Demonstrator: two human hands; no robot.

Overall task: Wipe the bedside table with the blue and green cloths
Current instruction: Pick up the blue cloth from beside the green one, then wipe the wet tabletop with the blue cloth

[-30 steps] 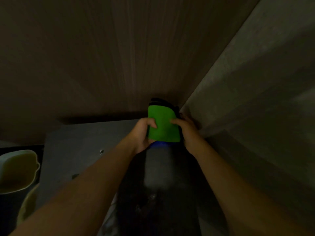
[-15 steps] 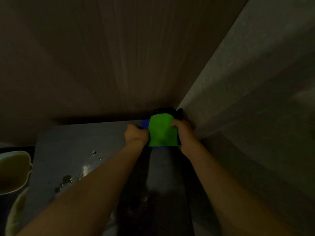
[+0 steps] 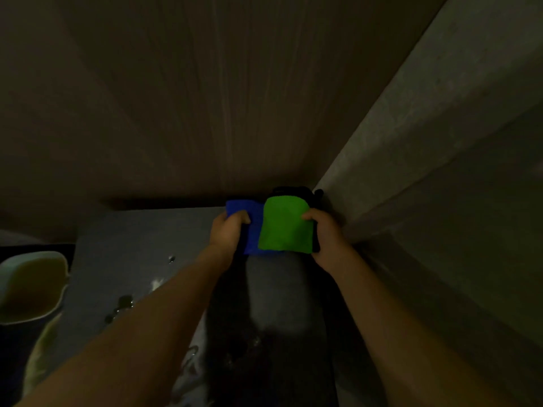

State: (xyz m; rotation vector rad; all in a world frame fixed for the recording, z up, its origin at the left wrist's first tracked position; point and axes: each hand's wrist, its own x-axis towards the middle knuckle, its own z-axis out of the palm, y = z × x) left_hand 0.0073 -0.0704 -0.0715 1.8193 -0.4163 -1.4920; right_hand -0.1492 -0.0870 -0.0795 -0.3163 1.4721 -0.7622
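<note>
The scene is dim. A folded green cloth [image 3: 283, 226] sits at the far right corner of the grey bedside table [image 3: 141, 245], on top of a dark item. My right hand [image 3: 324, 235] grips its right edge. A blue cloth [image 3: 244, 211] sticks out to the left from under the green one, and my left hand [image 3: 227, 233] is closed on it. Several water drops [image 3: 123, 304] and a whitish smear lie on the table's left part.
A wood-panelled wall [image 3: 205, 98] rises behind the table and a pale padded surface [image 3: 426, 142] closes the right side. A pale bucket [image 3: 29, 286] with yellowish contents stands at the left edge. A dark shape lies on the table below the cloths.
Both hands and the cloths have moved toward the far corner. My left hand has pulled the blue cloth out leftward from under the green one. Drops on the table have come into view.
</note>
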